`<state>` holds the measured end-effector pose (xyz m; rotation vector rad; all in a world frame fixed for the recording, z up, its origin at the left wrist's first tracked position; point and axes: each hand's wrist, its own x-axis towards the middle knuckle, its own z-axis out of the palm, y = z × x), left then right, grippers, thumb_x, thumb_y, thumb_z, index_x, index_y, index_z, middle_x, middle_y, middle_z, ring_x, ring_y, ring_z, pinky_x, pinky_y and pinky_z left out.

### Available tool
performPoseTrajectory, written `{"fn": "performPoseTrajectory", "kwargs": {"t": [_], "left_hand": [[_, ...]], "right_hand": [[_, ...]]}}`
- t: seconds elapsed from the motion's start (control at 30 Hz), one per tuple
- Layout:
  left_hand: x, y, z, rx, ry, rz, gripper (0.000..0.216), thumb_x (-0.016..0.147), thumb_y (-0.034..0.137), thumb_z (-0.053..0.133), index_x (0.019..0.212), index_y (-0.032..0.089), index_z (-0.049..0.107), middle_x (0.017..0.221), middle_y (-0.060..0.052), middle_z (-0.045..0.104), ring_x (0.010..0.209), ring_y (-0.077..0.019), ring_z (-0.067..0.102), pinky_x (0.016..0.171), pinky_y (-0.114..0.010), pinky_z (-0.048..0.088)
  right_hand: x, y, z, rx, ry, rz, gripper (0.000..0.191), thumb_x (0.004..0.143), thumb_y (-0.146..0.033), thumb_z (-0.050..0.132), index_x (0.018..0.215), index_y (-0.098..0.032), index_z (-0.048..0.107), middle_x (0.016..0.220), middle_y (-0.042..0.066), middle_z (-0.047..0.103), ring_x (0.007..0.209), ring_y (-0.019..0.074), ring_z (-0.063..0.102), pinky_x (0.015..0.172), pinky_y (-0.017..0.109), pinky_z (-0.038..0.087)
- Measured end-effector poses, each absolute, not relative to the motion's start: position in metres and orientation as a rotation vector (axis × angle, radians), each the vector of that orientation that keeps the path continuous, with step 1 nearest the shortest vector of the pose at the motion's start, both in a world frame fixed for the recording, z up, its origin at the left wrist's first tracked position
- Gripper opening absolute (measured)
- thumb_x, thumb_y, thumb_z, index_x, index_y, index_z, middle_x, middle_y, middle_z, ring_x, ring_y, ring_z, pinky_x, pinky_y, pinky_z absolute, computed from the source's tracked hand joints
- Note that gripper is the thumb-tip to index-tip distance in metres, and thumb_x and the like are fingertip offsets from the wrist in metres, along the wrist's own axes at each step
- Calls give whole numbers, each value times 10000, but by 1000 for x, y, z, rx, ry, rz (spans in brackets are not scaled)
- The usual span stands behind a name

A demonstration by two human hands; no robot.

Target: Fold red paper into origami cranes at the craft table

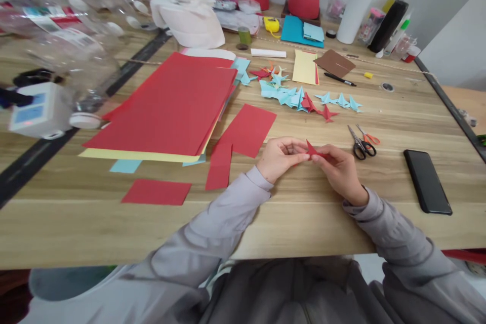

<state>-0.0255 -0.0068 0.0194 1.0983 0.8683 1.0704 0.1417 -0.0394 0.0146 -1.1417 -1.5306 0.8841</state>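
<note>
Between my two hands is a small folded red paper piece [312,151], with a pointed tip sticking up. My left hand [283,157] pinches its left side with thumb and fingers. From the right, my right hand [339,169] grips it with thumb and forefinger. My fingers cover much of the paper, so its full shape is hidden. Beyond my hands lie folded paper cranes in blue [288,96] and red [328,113]. Cut red paper sheets [250,129] lie to the left of my left hand.
A stack of large red sheets [163,106] fills the left of the table. Black-handled scissors [362,147], orange-handled scissors [368,135] and a phone [427,182] lie at right. Plastic bottles [72,45] crowd the far left; a white roll [355,12] stands at the back.
</note>
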Motion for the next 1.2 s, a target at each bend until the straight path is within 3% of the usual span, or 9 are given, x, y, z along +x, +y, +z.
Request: {"fn": "performPoseTrajectory", "kwargs": {"t": [0.13, 0.33, 0.5, 0.93, 1.2], "left_hand": [[-24, -8, 19, 1092, 838, 1057, 327, 531, 334, 877, 738, 135, 720, 670, -28, 717, 579, -121, 634, 646, -278, 542], [-24, -9, 20, 1133, 893, 1064, 313, 542, 357, 876, 706, 142, 717, 596, -22, 688, 539, -135, 631, 605, -290, 547], [-22, -10, 16, 1144, 898, 1029, 292, 595, 321, 843, 793, 133, 739, 682, -58, 724, 561, -155, 657, 588, -305, 559], [-18, -16, 23, 1092, 894, 1145, 139, 583, 206, 797, 708, 163, 755, 648, -27, 718, 528, -125, 616, 554, -265, 507], [-18, -18, 26, 1221, 845, 1202, 36, 629, 163, 748, 654, 188, 758, 654, -24, 709, 591, -118, 598, 577, -250, 477]], "right_hand": [[139, -41, 16, -1149, -1354, 1079, 221, 786, -405, 725, 820, -190, 687, 689, 12, 689, 624, 133, 626, 616, 275, 527], [139, -40, 21, -1076, -1282, 1246, 237, 748, -357, 768, 900, -189, 699, 749, 19, 730, 655, 130, 665, 628, 267, 554], [140, -40, 21, -1116, -1260, 1191, 233, 726, -350, 782, 868, -185, 699, 743, 16, 723, 610, 124, 647, 600, 275, 555], [139, -40, 24, -1000, -1238, 1262, 219, 724, -310, 776, 894, -214, 678, 751, -9, 716, 619, 115, 648, 592, 255, 552], [142, -39, 16, -959, -1178, 1278, 67, 723, -248, 760, 740, -222, 702, 637, -29, 679, 537, 104, 593, 548, 255, 499]]}}
